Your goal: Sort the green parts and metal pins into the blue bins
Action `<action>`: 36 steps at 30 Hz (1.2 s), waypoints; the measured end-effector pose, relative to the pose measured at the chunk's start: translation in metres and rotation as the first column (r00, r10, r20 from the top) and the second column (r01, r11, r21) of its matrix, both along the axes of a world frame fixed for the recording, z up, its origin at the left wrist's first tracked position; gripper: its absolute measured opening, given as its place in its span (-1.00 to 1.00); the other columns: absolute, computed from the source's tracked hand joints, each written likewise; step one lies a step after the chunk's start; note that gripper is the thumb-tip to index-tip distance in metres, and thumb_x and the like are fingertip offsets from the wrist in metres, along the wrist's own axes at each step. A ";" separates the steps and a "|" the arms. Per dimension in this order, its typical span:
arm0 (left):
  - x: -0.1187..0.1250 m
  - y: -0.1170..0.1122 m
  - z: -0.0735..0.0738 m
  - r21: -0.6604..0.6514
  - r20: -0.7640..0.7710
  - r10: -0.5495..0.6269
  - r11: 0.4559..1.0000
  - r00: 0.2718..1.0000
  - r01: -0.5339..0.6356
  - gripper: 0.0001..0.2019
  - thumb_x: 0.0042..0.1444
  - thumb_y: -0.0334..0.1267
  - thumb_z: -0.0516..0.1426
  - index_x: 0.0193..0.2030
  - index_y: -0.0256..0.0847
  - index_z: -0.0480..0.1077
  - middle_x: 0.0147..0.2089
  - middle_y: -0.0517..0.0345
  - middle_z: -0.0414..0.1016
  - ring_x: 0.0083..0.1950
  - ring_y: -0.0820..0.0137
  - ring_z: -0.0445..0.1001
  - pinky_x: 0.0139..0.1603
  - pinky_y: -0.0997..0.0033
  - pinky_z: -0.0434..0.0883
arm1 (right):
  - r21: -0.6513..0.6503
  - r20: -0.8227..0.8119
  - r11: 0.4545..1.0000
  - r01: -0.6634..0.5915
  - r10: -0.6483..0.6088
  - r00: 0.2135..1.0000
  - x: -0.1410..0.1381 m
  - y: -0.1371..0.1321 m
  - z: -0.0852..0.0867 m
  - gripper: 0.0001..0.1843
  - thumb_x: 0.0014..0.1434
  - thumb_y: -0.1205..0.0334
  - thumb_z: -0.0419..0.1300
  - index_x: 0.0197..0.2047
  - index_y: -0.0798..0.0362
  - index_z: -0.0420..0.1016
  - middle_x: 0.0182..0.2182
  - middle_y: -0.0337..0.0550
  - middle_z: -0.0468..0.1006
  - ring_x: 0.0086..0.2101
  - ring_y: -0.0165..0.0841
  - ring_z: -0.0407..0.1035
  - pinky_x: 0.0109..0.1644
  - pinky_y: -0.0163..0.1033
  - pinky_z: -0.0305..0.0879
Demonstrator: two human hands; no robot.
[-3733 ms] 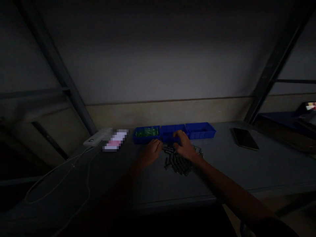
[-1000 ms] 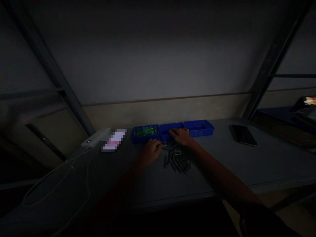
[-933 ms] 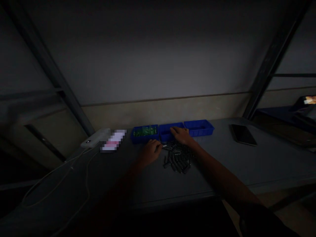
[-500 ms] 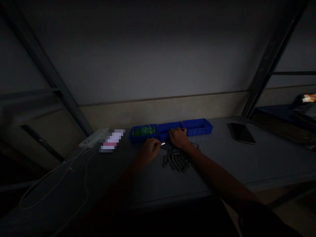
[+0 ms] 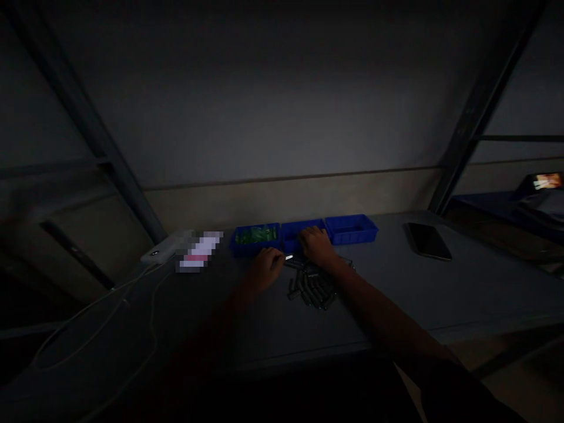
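My left hand (image 5: 264, 265) is closed in a pinch, with a small shiny metal cylinder (image 5: 288, 257) at its fingertips. My right hand (image 5: 316, 244) reaches over the front wall of the middle blue tray (image 5: 291, 228), fingers curled down; whatever they hold is hidden. Below both hands lies a loose pile of dark metal cylinders (image 5: 312, 289), partly covered by my right forearm. The left blue tray (image 5: 247, 252), just behind my left hand, holds several green pieces (image 5: 258, 235).
To the right stands another blue tray (image 5: 352, 237), joining the row along the wall. A dark phone (image 5: 427, 240) lies on the grey table (image 5: 388, 294). At left are a white box-shaped device (image 5: 165, 249) with cables and a blurred-out bright item (image 5: 200, 252). The scene is dim.
My right hand has shifted slightly left, its fingers still at the middle tray. My left hand stays nearly in place with the shiny cylinder. The view has moved a little.
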State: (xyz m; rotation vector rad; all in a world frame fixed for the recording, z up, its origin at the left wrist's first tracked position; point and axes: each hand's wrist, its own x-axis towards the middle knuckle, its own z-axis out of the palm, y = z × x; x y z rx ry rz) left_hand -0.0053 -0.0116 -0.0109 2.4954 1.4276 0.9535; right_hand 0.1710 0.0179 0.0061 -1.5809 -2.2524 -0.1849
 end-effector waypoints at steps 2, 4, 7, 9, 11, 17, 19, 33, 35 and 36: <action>0.000 0.000 0.001 0.000 0.002 0.008 1.000 1.000 -0.008 -0.77 0.16 -0.24 -0.07 -0.43 -0.21 0.32 -0.39 0.10 0.41 -0.28 0.34 0.35 -0.22 0.34 0.28 | 0.085 -0.049 0.993 -0.079 0.084 0.995 0.000 -0.008 0.007 -0.66 0.26 0.15 -0.11 -0.08 0.12 0.38 -0.09 0.00 0.44 -0.06 -0.26 0.23 -0.04 -0.20 0.07; 0.000 0.000 0.002 0.004 0.013 0.020 1.000 1.000 -0.020 -0.75 0.17 -0.24 -0.10 -0.44 -0.21 0.31 -0.40 0.10 0.40 -0.29 0.35 0.35 -0.23 0.34 0.29 | 0.113 -0.071 0.982 -0.151 0.160 0.985 -0.002 -0.017 0.013 -0.65 0.28 0.16 -0.14 -0.10 0.14 0.39 -0.14 0.00 0.45 -0.09 -0.29 0.24 -0.04 -0.24 0.08; 0.000 0.001 0.003 0.025 0.045 0.055 0.998 0.998 -0.056 -0.73 0.18 -0.25 -0.13 -0.47 -0.20 0.27 -0.41 0.10 0.38 -0.31 0.36 0.34 -0.24 0.35 0.29 | 0.023 -0.024 0.966 -0.259 0.260 0.965 -0.009 -0.028 0.018 -0.63 0.29 0.19 -0.17 -0.18 0.14 0.41 -0.22 -0.02 0.48 -0.16 -0.33 0.29 -0.07 -0.26 0.09; -0.001 0.002 0.003 0.030 0.058 0.083 0.996 0.995 -0.085 -0.73 0.17 -0.25 -0.14 -0.48 -0.20 0.25 -0.42 0.10 0.36 -0.32 0.36 0.33 -0.24 0.34 0.29 | -0.027 0.017 0.954 -0.297 0.298 0.955 -0.013 -0.032 0.017 -0.63 0.29 0.19 -0.18 -0.20 0.14 0.41 -0.23 -0.02 0.49 -0.19 -0.34 0.32 -0.08 -0.27 0.10; -0.002 0.004 0.002 0.020 0.075 0.107 0.994 0.991 -0.109 -0.73 0.17 -0.24 -0.15 -0.48 -0.19 0.24 -0.42 0.09 0.36 -0.31 0.35 0.34 -0.24 0.34 0.29 | -0.035 0.051 0.953 -0.301 0.302 0.952 -0.017 -0.034 0.016 -0.63 0.30 0.20 -0.19 -0.19 0.13 0.40 -0.22 -0.02 0.49 -0.18 -0.34 0.33 -0.09 -0.28 0.11; -0.001 0.004 0.001 -0.108 0.175 0.138 0.987 0.975 -0.120 -0.70 0.17 -0.17 -0.17 -0.52 -0.18 0.19 -0.48 0.15 0.34 -0.38 0.40 0.35 -0.32 0.41 0.28 | -0.046 0.103 0.967 -0.252 0.256 0.961 -0.022 -0.037 0.011 -0.62 0.30 0.19 -0.23 -0.17 0.11 0.36 -0.20 -0.01 0.50 -0.17 -0.30 0.36 -0.10 -0.27 0.16; -0.001 0.004 0.001 -0.147 0.191 0.142 0.982 0.971 -0.114 -0.69 0.17 -0.15 -0.16 -0.51 -0.19 0.21 -0.48 0.16 0.36 -0.39 0.41 0.37 -0.34 0.42 0.28 | -0.058 0.102 0.975 -0.215 0.220 0.970 -0.023 -0.038 0.011 -0.63 0.30 0.19 -0.23 -0.17 0.10 0.36 -0.20 0.00 0.50 -0.17 -0.29 0.37 -0.12 -0.27 0.18; -0.004 -0.001 0.006 -0.058 0.235 -0.040 0.997 0.971 0.055 -0.79 0.13 -0.17 -0.02 -0.21 -0.20 0.33 -0.36 0.14 0.48 -0.35 0.43 0.45 -0.32 0.49 0.35 | -0.157 0.015 0.981 -0.116 0.120 0.993 -0.024 -0.035 0.009 -0.63 0.29 0.16 -0.24 -0.15 0.08 0.33 -0.23 -0.02 0.54 -0.23 -0.30 0.43 -0.21 -0.30 0.20; -0.003 0.000 0.006 -0.050 0.232 -0.026 0.998 0.972 0.038 -0.79 0.13 -0.16 -0.03 -0.20 -0.20 0.33 -0.38 0.15 0.48 -0.36 0.44 0.45 -0.33 0.50 0.34 | -0.156 0.003 0.982 -0.102 0.104 0.995 -0.026 -0.035 0.009 -0.65 0.28 0.17 -0.23 -0.15 0.09 0.33 -0.23 -0.03 0.54 -0.24 -0.29 0.43 -0.21 -0.29 0.20; -0.003 -0.001 0.006 -0.049 0.231 -0.018 0.998 0.973 0.030 -0.79 0.13 -0.16 -0.03 -0.19 -0.20 0.32 -0.39 0.15 0.48 -0.36 0.44 0.45 -0.33 0.50 0.34 | -0.152 -0.003 0.984 -0.090 0.091 0.996 -0.027 -0.036 0.009 -0.66 0.28 0.18 -0.22 -0.15 0.09 0.33 -0.24 -0.03 0.54 -0.24 -0.28 0.44 -0.22 -0.28 0.20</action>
